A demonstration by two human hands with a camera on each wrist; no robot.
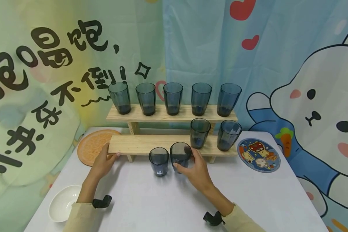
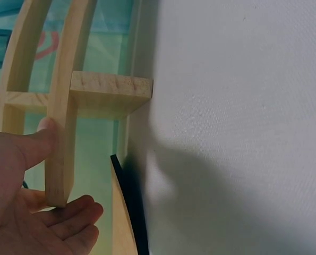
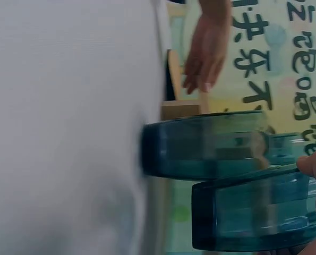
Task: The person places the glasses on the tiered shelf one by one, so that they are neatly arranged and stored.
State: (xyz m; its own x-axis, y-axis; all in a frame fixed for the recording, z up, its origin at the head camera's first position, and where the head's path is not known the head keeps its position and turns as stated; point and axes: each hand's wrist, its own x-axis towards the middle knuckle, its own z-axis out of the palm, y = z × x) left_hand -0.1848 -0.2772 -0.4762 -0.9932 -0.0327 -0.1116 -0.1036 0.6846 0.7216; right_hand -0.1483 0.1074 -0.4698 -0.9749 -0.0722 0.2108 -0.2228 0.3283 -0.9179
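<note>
My left hand (image 1: 102,163) grips the left end of the lower board of a two-tier wooden shelf (image 1: 145,145). In the left wrist view its thumb lies on the board's edge, with the other fingers around the end. My right hand (image 1: 199,172) holds a blue-grey drinking glass (image 1: 180,158) upright, thumb on the near side. The right wrist view shows the held glass (image 3: 253,212) with its base slightly off the table. Close to its left, another glass (image 1: 159,162) stands on the table before the shelf.
Several matching glasses (image 1: 173,100) line the upper board, and two more glasses (image 1: 199,133) stand at the lower board's right end. An orange-slice mat (image 1: 90,146) lies behind the left hand. A white bowl (image 1: 63,203) sits front left, and a round cartoon mat (image 1: 259,156) lies right.
</note>
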